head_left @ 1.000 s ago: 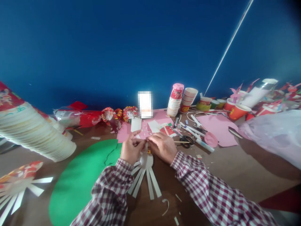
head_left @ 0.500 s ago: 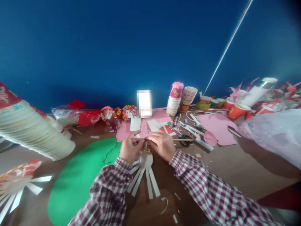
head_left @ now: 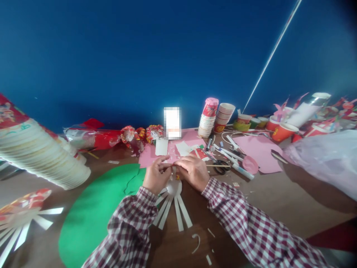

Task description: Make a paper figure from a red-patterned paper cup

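A paper cup (head_left: 174,187) cut into long white strips hangs fanned out below my fingers, its strips spreading toward me over the brown table. My left hand (head_left: 157,174) pinches its far edge with thumb and fingertips. Close beside it, my right hand (head_left: 193,172) has its fingers closed on the same edge, and the fingertips of both hands nearly meet. A thin wooden stick (head_left: 217,165) shows just right of my right hand. Under my left forearm lies a large green paper sheet (head_left: 92,212).
Stacked paper cups stand tilted at left (head_left: 47,156) and upright at the back (head_left: 208,119). Scissors (head_left: 221,167), a glue stick or pen (head_left: 242,172) and pink paper (head_left: 256,150) lie to the right. Another cut cup (head_left: 25,214) sits at lower left, with a plastic bag (head_left: 323,163) far right.
The cut cup has shifted slightly, its strips ending a little higher and further right. Both hands keep their pinch at nearly the same place.
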### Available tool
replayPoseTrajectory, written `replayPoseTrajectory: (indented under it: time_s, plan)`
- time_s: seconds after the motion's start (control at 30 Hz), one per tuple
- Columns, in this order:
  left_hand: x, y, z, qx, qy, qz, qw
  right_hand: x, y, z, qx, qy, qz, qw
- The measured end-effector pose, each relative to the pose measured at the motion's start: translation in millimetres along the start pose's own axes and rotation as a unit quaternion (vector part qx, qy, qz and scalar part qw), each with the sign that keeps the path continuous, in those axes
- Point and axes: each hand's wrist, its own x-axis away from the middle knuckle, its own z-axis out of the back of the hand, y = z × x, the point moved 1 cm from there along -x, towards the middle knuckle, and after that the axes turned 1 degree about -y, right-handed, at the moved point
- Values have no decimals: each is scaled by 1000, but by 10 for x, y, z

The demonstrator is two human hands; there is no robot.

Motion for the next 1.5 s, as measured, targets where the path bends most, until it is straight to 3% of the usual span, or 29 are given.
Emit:
replayPoseTrajectory:
  time_s: [0.23, 0.43, 0.83, 1.03, 1.5]
  plan:
    - [3, 15, -19, -9, 27, -5, 1000, 0, 5, 11, -9, -8, 12, 1000]
    - [15, 33, -16, 31, 18, 13, 999, 3, 7, -10, 12, -6, 19, 1000]
    - [15, 67, -2, 11, 26, -2, 1000, 19, -3, -7, -17, -4, -10, 1000]
    - [18, 46, -14, 45, 22, 28, 998, 34, 12, -24, -13, -6, -13, 1000]
    - [11, 29, 12, 21, 23, 28, 999, 20, -16, -28, 12, -13, 18, 1000]
